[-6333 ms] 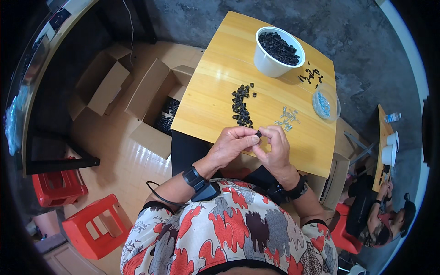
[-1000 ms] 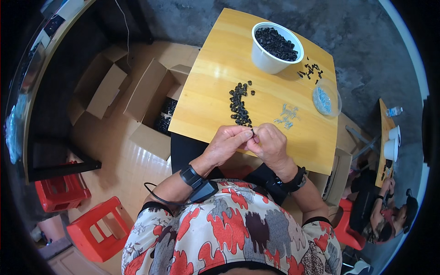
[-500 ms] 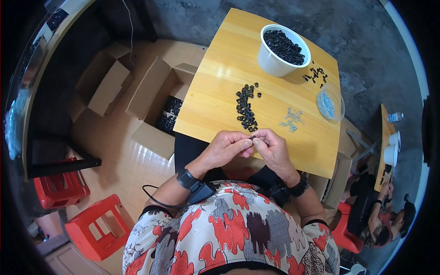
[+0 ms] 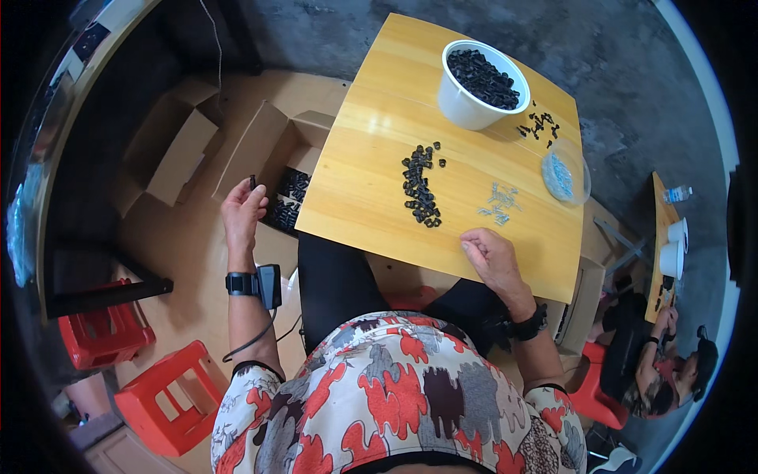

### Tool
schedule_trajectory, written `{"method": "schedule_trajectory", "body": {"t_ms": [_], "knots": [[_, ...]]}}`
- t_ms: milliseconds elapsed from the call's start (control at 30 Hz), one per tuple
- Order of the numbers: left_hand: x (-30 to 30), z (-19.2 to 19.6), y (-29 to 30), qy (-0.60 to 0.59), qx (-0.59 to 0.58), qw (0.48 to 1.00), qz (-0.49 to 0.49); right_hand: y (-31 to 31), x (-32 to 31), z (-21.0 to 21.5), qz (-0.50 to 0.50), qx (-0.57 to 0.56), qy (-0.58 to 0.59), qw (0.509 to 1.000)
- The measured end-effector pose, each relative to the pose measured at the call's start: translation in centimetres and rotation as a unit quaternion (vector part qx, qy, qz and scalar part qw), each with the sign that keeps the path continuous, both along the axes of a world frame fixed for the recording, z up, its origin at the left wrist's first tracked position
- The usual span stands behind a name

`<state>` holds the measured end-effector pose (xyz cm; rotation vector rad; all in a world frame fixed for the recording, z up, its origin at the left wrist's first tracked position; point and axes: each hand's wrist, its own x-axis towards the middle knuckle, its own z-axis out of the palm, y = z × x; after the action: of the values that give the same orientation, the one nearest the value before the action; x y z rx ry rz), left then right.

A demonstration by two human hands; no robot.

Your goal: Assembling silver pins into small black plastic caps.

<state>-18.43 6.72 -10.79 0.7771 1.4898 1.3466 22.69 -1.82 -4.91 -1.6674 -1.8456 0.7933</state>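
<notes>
Out to the left, past the table's edge, my left hand (image 4: 243,215) pinches a small black plastic part (image 4: 253,182) between thumb and fingertips. It is beside an open cardboard box (image 4: 254,146) with many black parts (image 4: 294,186) inside. My right hand (image 4: 493,259) rests at the table's near edge with fingers curled in; whatever they may hold is hidden. Just beyond it lie small silver metal pieces (image 4: 499,204), like screws or pins. A curved row of black ring-shaped parts (image 4: 418,188) is on the yellow wooden table (image 4: 371,170).
At the table's far side stands a white bucket (image 4: 466,110) full of black parts. Small dark pieces (image 4: 541,126) and a clear tub (image 4: 559,175) of bluish pieces sit at right. Red stools (image 4: 170,395) stand lower left. Another person (image 4: 659,371) works at far right.
My hands have come apart. The left swung out left from the table to the box, carrying the black part; the right moved slightly right and settled at the table edge.
</notes>
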Motion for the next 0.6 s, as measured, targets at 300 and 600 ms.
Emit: {"method": "schedule_trajectory", "body": {"t_ms": [300, 600], "knots": [[2.3, 0.5, 0.3, -0.023, 0.066, 0.997, 0.034, 1.4, -0.6, 1.8, 0.041, 0.064, -0.051, 0.996], [9.4, 2.5, -0.5, -0.050, 0.132, 0.988, -0.059, 3.0, -0.1, 4.4, 0.062, 0.061, -0.084, 0.993]]}}
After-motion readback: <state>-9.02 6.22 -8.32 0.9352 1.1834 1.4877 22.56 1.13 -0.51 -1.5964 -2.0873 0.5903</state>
